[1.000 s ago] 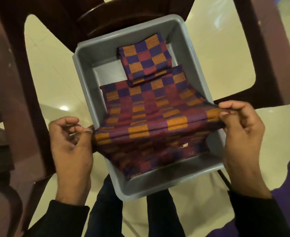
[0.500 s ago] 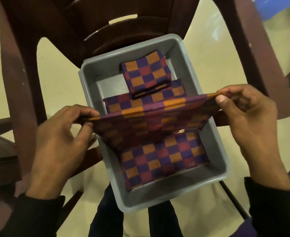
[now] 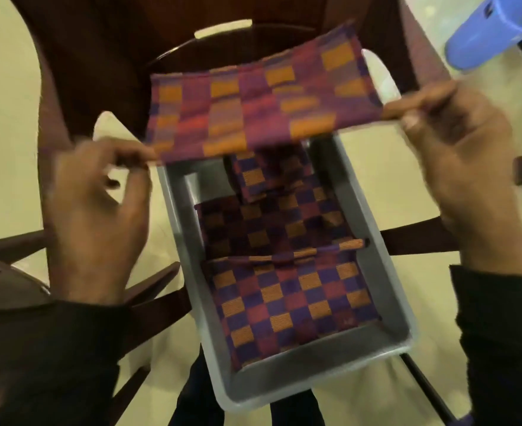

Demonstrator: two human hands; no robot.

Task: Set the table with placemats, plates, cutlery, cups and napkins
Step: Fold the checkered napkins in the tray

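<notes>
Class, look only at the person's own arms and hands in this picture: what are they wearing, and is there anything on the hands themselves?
Both arms are covered by long black sleeves that end at the wrists. The left hand and the right hand are bare: no gloves show, and no ring, watch or bracelet can be made out, though the picture is blurred by motion.

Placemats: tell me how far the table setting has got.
Done: nothing laid that the view shows; no table, plates, cutlery or cups are in sight. In hand: the left hand and right hand pinch the ends of one checked placemat, held clear above the grey tub. Left: more checked cloths lie in the tub, so nearly the whole job remains.
</notes>
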